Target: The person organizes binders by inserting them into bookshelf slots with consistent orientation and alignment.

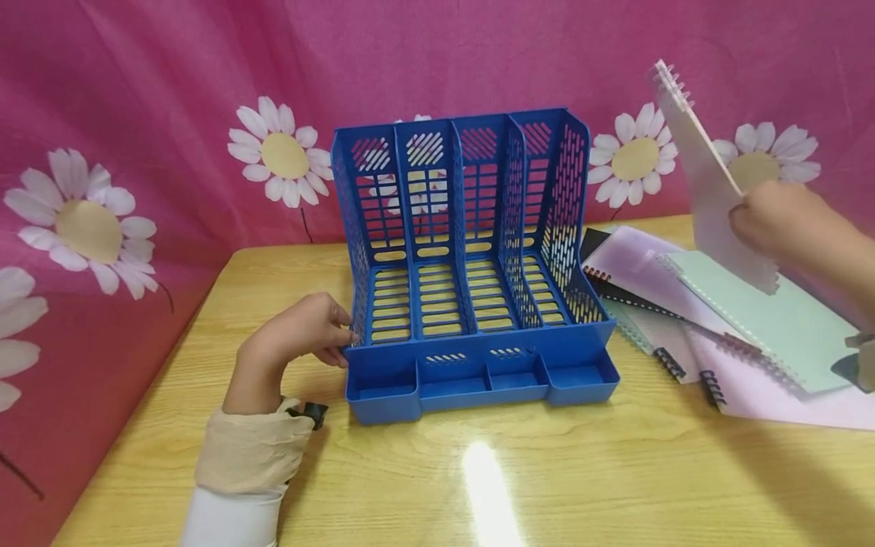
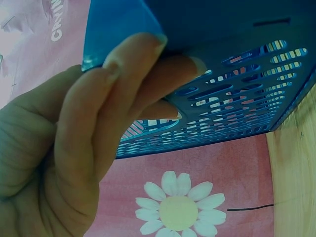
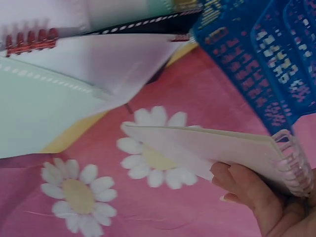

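Nearest, a white sleeve [image 1: 232,524] and tan band [image 1: 253,452] lead across the wooden table [image 1: 410,486] to the left hand [image 1: 301,330], whose bent fingers grip the left front edge of a blue organizer [image 1: 581,340]. The organizer stands upright, its row of small trays towards the viewer and its four tall slots open to the front; its longer side runs left to right.

Just right of it lies an overlapping, fanned pile: a pink notebook [image 1: 807,403], a mint notebook [image 1: 772,327], a lilac notebook [image 1: 632,262] and a black one [image 1: 595,245].

Above the pile, the right hand [image 1: 772,216] has its fingers clamped on a pale booklet [image 1: 714,205]. The booklet is clear of the pile, seen nearly edge-on; its long axis slants from upper left to lower right, with coils at the raised end.

Behind everything hangs a pink daisy cloth [image 1: 478,45].

The left thumb is partly hidden behind the organizer's corner in the left wrist view. The right thumb is hard to make out. The black notebook is mostly covered, and the pink one runs off the head view's right border.
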The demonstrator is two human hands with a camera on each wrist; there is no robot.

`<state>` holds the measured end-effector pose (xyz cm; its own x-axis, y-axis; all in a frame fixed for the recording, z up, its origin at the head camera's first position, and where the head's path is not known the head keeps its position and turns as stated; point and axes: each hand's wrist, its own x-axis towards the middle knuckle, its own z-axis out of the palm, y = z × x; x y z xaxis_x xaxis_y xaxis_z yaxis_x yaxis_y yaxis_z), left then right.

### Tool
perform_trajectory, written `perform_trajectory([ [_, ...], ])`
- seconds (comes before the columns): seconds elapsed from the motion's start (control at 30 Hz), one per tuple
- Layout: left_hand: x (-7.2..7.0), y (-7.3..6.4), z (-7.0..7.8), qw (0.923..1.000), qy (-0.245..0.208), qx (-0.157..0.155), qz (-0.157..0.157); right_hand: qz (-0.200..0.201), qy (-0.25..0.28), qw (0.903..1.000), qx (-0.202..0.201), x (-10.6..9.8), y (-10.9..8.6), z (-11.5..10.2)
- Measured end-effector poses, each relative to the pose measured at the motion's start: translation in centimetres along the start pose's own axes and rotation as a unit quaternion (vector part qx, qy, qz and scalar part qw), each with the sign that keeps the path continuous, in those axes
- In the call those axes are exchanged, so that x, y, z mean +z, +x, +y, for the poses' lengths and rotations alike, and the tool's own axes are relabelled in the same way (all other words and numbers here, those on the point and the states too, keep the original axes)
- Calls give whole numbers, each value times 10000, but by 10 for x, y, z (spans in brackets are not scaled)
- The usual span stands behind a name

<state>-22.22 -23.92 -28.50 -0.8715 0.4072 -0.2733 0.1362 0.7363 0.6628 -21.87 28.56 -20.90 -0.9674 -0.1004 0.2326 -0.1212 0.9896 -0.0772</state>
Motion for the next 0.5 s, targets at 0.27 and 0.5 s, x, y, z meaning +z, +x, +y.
perform_trajectory([
  [0.27,2,-1,0,10000,3,-17,36,412,-399,9959,-697,-6,-15,-31],
  [0.5,0,-2,1,10000,85,-10,14,673,-406,9918,-1010,-9,-26,-46],
])
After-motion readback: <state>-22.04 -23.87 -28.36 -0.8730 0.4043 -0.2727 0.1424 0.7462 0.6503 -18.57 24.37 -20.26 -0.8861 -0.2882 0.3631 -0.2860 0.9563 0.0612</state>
